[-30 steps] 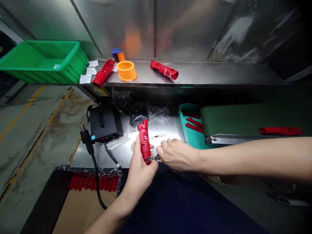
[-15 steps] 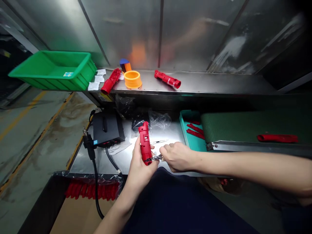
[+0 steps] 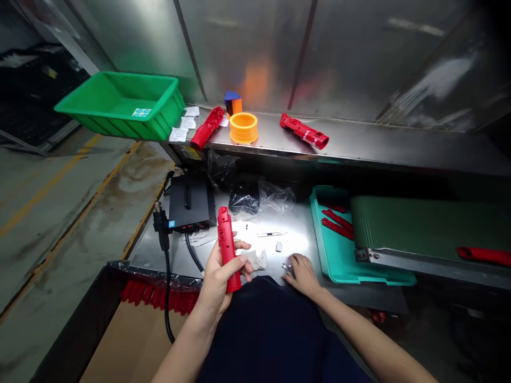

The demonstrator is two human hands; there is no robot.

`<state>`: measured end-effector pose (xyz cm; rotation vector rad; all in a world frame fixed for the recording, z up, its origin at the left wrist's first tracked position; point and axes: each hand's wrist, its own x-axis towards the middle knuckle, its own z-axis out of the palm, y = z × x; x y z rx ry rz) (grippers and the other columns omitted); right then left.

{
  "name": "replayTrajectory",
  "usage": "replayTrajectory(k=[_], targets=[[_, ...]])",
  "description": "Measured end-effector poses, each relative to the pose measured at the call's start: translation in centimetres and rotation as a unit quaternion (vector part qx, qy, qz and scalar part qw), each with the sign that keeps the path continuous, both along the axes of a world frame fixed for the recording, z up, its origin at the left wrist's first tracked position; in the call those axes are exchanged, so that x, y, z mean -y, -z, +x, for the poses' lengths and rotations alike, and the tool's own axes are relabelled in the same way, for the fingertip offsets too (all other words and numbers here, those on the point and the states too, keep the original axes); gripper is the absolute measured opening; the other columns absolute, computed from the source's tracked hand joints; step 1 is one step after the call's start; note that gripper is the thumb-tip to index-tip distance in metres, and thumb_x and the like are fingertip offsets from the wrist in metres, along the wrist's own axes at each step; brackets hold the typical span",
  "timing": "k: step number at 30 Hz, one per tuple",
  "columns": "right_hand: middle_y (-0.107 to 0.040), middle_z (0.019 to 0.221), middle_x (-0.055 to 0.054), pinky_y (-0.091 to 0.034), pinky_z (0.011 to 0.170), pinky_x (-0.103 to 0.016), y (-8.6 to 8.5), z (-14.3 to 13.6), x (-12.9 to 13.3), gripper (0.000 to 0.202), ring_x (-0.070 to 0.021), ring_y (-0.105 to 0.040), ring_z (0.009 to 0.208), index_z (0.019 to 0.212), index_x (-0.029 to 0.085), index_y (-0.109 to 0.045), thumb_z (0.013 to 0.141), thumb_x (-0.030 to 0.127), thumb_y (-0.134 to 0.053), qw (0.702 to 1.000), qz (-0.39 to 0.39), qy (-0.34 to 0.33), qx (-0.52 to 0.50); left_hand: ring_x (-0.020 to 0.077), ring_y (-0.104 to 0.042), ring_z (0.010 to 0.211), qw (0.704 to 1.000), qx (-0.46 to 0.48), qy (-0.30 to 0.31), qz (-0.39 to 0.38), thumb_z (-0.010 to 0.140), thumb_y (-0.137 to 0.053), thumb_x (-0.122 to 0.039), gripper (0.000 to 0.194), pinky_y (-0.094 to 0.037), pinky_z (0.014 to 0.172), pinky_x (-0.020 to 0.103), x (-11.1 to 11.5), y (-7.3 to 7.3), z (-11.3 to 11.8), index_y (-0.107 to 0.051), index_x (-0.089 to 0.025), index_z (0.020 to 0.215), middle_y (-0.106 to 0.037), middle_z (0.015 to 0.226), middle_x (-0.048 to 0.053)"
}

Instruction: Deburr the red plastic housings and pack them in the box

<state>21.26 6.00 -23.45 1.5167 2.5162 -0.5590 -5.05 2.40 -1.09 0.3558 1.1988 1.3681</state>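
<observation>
Upright in my left hand (image 3: 221, 271) is a red plastic tube-shaped housing (image 3: 227, 239) with small cut-outs. The fingers and thumb wrap around its lower half. My right hand (image 3: 305, 274) rests low on the steel table, its fingers stretched out. A small shiny metal tool (image 3: 286, 267) lies at its thumb and fingertips; its exact kind is too small to tell. Between the hands are a crumpled white cloth (image 3: 257, 259) and a small white cap-like piece (image 3: 278, 246). A thin pen-like tool (image 3: 272, 234) lies farther back.
A teal tray (image 3: 345, 274) with red parts stands right, beside a green conveyor (image 3: 423, 223). Left are a black box (image 3: 191, 199) and a cabled tool (image 3: 161, 229). The shelf carries a green bin (image 3: 120, 119), red housings (image 3: 305, 132) and an orange ring (image 3: 243, 128).
My right hand has moved away from the red housing, down to the table with the metal tool. My left hand has turned the housing and shifted slightly left. The camera view has swung left.
</observation>
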Motion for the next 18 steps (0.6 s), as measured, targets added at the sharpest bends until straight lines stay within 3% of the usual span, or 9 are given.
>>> replayTrajectory(k=[5, 10, 14, 18], targets=[[-0.06, 0.138, -0.011, -0.058, 0.096, -0.048, 0.8, -3.5, -7.3, 0.036, -0.026, -0.065, 0.114, 0.135, 0.02, -0.059, 0.103, 0.036, -0.063, 0.999, -0.041, 0.014, -0.034, 0.0119, -0.058, 0.057, 0.997, 0.054, 0.008, 0.061, 0.079, -0.072, -0.018, 0.057, -0.058, 0.05, 0.03, -0.1, -0.1, 0.4, -0.05, -0.021, 0.132, -0.058, 0.085, -0.004], [-0.065, 0.127, -0.01, -0.06, 0.091, -0.046, 1.3, -7.3, -13.4, 0.033, -0.0248, -0.068, 0.108, 0.127, 0.017, -0.063, 0.1, 0.036, -0.067, 0.992, -0.124, -0.032, -0.018, 0.0106, -0.056, 0.045, 0.998, 0.045, 0.019, 0.028, 0.095, -0.066, -0.031, 0.051, -0.058, 0.045, 0.03, 0.0, -1.1, 0.8, -0.045, -0.02, 0.14, -0.063, 0.081, -0.003], [-0.067, 0.124, -0.009, -0.061, 0.089, -0.044, 0.7, -8.0, -14.3, 0.032, -0.0236, -0.069, 0.104, 0.125, 0.016, -0.064, 0.1, 0.036, -0.068, 0.985, -0.153, -0.057, -0.045, 0.0135, -0.061, 0.047, 0.993, 0.11, 0.002, 0.04, 0.098, -0.06, -0.037, 0.047, -0.061, 0.047, 0.034, 0.3, -1.6, 0.8, -0.048, -0.018, 0.14, -0.07, 0.092, 0.003], [-0.069, 0.114, -0.008, -0.061, 0.082, -0.039, -1.6, -6.2, -13.2, 0.029, -0.0206, -0.069, 0.094, 0.118, 0.014, -0.066, 0.1, 0.037, -0.068, 0.981, -0.117, -0.035, -0.152, 0.0114, -0.058, 0.047, 0.981, 0.185, 0.0, 0.06, 0.101, -0.053, -0.038, 0.042, -0.055, 0.038, 0.025, 0.4, -1.7, 1.4, -0.054, -0.018, 0.138, -0.069, 0.087, 0.004]])
